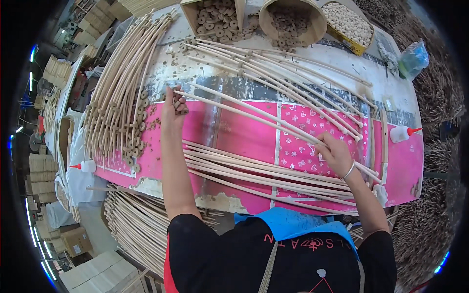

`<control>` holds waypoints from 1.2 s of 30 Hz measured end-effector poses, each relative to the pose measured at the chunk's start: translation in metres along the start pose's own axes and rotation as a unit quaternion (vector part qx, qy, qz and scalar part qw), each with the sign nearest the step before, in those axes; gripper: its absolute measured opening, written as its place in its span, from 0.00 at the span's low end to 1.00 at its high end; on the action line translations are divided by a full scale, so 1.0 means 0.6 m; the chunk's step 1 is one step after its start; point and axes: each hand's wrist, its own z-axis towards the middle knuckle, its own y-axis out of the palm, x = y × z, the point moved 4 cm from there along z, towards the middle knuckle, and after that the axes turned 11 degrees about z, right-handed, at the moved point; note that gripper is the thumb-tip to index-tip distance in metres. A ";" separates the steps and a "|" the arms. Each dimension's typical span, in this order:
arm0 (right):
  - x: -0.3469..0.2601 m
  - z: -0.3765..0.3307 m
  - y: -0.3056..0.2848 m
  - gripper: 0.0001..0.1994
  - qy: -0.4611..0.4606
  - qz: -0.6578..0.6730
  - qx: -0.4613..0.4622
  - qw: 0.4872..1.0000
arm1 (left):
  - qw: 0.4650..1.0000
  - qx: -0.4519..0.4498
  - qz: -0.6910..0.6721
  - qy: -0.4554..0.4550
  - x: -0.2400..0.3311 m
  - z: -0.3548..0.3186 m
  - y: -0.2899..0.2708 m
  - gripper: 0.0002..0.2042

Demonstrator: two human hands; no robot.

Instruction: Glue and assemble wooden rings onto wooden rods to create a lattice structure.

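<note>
My right hand (334, 152) is closed around two long pale wooden rods (254, 115), which slant up to the left across the pink table covering. Near the rods' far-left ends, my left hand (175, 102) is closed on a few small brown wooden rings (181, 108). One rod tip lies right by its fingers; whether a ring touches it I cannot tell. Below my hands lies a bundle of bare rods (264, 178). Behind them, rods with rings and pale round ends (293, 90) lie fanned out.
A big pile of ringed rods (122, 83) covers the left side, with loose rings (132, 146) beside it. At the back stand a wooden box of rings (215, 19), a round tub (293, 24) and a tray of pale beads (347, 24). Red-tipped glue bottles (403, 134) lie left and right.
</note>
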 end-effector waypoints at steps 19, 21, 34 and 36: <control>-0.046 0.093 -0.038 0.08 -0.159 -0.078 0.194 0.965 | 0.951 -0.074 -0.283 -0.101 -0.084 0.058 0.108 0.28; -0.051 0.070 -0.022 0.08 -0.128 -0.007 0.138 0.982 | 0.915 -0.066 -0.391 -0.068 -0.063 0.080 0.043 0.28; -0.012 -0.033 -0.004 0.09 -0.092 -0.031 0.093 0.991 | 0.855 -0.033 -0.517 0.019 -0.043 0.101 0.010 0.27; -0.008 -0.038 -0.009 0.09 -0.086 -0.045 0.103 0.990 | 0.886 0.022 -0.461 0.029 -0.041 0.092 0.040 0.21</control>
